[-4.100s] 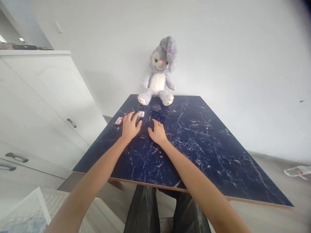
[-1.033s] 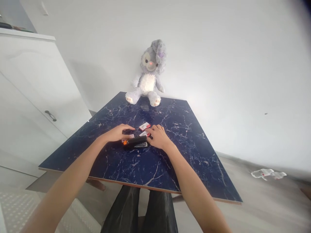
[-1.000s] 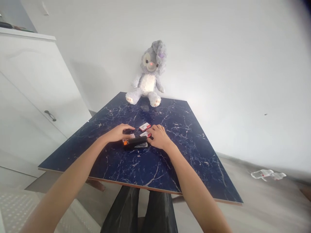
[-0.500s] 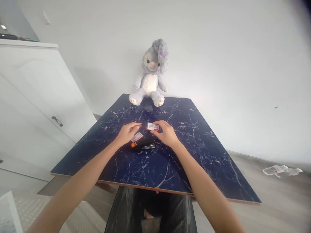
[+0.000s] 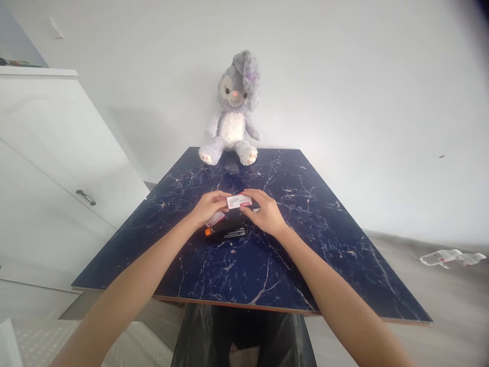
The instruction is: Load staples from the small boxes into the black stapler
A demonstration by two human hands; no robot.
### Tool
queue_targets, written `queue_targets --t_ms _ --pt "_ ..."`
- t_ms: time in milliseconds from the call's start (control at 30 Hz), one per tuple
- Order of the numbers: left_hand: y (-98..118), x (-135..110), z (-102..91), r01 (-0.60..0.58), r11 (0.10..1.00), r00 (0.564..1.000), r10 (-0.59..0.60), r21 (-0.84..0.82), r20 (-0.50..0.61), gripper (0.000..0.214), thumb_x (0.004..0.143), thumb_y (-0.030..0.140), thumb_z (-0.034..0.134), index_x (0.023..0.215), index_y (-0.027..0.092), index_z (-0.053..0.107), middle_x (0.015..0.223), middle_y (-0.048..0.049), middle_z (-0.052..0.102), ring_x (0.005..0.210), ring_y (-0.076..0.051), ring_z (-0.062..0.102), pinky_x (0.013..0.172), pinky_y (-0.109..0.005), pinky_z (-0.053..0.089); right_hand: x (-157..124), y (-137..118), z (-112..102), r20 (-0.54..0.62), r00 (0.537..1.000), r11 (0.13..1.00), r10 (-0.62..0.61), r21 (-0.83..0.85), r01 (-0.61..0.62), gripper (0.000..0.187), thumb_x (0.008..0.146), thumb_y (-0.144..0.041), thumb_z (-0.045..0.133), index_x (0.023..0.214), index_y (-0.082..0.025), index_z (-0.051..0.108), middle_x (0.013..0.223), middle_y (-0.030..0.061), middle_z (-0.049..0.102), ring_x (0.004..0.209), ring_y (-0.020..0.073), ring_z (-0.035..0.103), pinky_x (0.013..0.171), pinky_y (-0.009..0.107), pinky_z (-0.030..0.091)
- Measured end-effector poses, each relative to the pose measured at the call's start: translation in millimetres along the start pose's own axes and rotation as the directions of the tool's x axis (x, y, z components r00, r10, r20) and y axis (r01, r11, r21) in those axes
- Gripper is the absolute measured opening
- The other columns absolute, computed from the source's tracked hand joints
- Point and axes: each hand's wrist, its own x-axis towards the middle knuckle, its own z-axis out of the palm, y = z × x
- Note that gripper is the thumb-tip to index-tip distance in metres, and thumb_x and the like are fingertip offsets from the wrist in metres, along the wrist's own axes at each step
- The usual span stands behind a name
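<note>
A small red-and-white printed box (image 5: 237, 202) is held up over the table between both hands. My right hand (image 5: 264, 210) grips its right end, thumb below and fingers along the top. At the left end, my left hand (image 5: 209, 207) closes its fingertips and thumb on the box. Just below lies a black stapler (image 5: 228, 230) with an orange end and a shiny metal strip. A second red-and-white box (image 5: 215, 219) rests beside the stapler, partly hidden by my left hand. Something small and pale shows under my right hand, too small to name.
The dark blue marble-patterned table (image 5: 313, 244) reaches to the wall. At its far edge sits a grey-lilac plush rabbit (image 5: 233, 122). On the left stands a white cabinet (image 5: 49, 153). Clear plastic packaging (image 5: 451, 258) lies on the floor at right.
My left hand has moved right and taken hold of the box's left end. The box, held by my right hand before, is now in both hands. The view has shifted slightly.
</note>
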Motion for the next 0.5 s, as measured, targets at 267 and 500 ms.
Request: queue_targets --t_ms 267,500 --pt "3.8 4.8 -8.3 -0.066 0.994 0.97 0.044 -0.085 -0.238 0.024 0.068 0.028 0.078 0.089 0.016 0.074 0.089 -0.0068 0.076 0.08 -0.021 0.072 0.064 -0.029 0.057 -0.7 -2.1 -4.6 0.094 0.987 0.991 0.134 -0.032 -0.131 0.033 0.093 -0.035 0.069 0.125 -0.026 0.067 0.11 0.0061 0.075 0.09 0.0212 0.072 0.089 0.037 0.058" --pt "2.5 4.4 -12.4 -0.048 0.98 0.974 0.003 -0.194 -0.225 0.022 0.072 0.024 0.077 0.092 0.017 0.072 0.09 -0.0062 0.076 0.08 -0.017 0.072 0.061 -0.023 0.056 -2.2 0.4 -8.5 0.103 0.994 0.998 0.039 -0.057 -0.033 0.03 0.099 -0.032 0.057 0.126 -0.024 0.068 0.128 0.0108 0.068 0.111 0.0247 0.067 0.097 0.039 0.056"
